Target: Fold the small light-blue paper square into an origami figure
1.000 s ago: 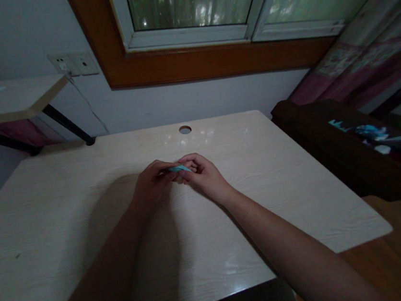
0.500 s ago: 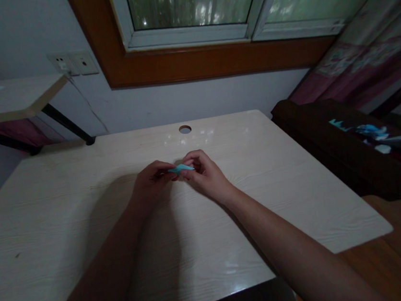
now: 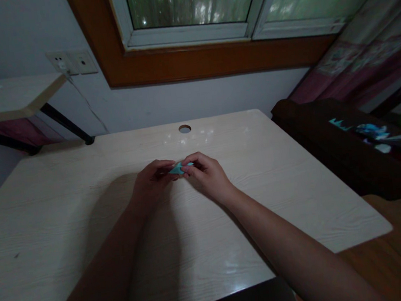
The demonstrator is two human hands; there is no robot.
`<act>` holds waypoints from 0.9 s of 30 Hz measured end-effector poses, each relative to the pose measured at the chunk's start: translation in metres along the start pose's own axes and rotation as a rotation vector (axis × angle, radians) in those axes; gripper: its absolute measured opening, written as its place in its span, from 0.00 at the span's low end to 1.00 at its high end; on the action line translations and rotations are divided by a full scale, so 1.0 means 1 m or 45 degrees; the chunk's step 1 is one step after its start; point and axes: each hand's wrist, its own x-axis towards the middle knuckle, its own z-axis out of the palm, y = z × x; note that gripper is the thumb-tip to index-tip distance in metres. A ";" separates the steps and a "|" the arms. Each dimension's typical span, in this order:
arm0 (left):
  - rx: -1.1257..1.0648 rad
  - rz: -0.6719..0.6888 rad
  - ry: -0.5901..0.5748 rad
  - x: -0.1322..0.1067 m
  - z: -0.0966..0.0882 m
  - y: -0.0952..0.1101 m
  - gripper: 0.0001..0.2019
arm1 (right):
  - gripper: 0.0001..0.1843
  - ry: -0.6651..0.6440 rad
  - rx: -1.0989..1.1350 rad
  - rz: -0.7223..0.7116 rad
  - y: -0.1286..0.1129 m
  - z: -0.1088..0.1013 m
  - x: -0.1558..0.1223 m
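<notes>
A small light-blue folded piece of paper [image 3: 178, 169] is pinched between both my hands just above the middle of a pale wooden desk [image 3: 67, 219]. My left hand [image 3: 152, 181] grips its left end with curled fingers. My right hand [image 3: 205, 175] pinches the right end, thumb and forefinger pressed together on it. Most of the paper is hidden by my fingers.
A round cable hole [image 3: 184, 129] sits near the desk's far edge. A raised side shelf [image 3: 9, 97] stands at the left, with wall sockets [image 3: 72, 62] above it. A dark wooden piece of furniture [image 3: 338, 149] borders the desk on the right, under a window [image 3: 191, 6].
My fingers have shifted slightly on the blue paper, and the paper has turned a little between them. Both hands stay in the same spot over the desk.
</notes>
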 end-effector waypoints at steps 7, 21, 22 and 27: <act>0.066 -0.024 -0.027 -0.002 -0.001 0.001 0.11 | 0.08 -0.006 -0.117 -0.053 0.002 -0.002 0.000; -0.123 -0.064 -0.024 -0.006 0.001 0.011 0.09 | 0.12 -0.022 -0.216 -0.127 0.000 -0.003 -0.002; -0.115 -0.076 -0.020 -0.006 0.001 0.012 0.09 | 0.12 -0.029 -0.247 -0.147 0.000 -0.003 -0.002; -0.086 -0.183 -0.041 -0.004 0.003 0.014 0.12 | 0.12 -0.106 -0.440 -0.254 -0.004 -0.005 -0.001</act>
